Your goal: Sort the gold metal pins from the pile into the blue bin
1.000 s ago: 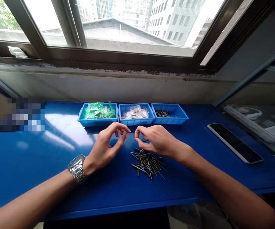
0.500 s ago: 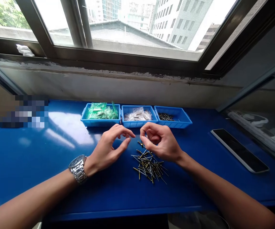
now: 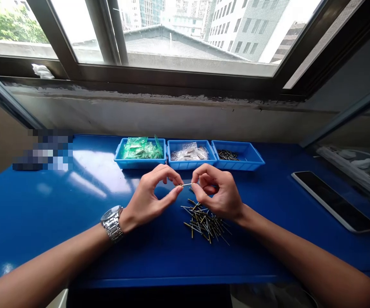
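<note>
A thin metal pin with a brass-coloured end is stretched level between my two hands. My left hand, with a steel watch at its wrist, pinches the brass-coloured end between thumb and forefinger. The silvery end is pinched by my right hand, its other fingers curled in. Below and between the hands lies a loose pile of similar pins on the blue table; my right hand hides part of the pile's upper edge.
Behind the hands stand three blue trays in a row: one with green bags, one with clear bags, one with dark pins. A phone lies at the right. A blurred patch covers something at the left.
My left thumb and forefinger have closed on the pin's brass-coloured end, and the pin now shows between both hands. The whole view has shifted slightly.
</note>
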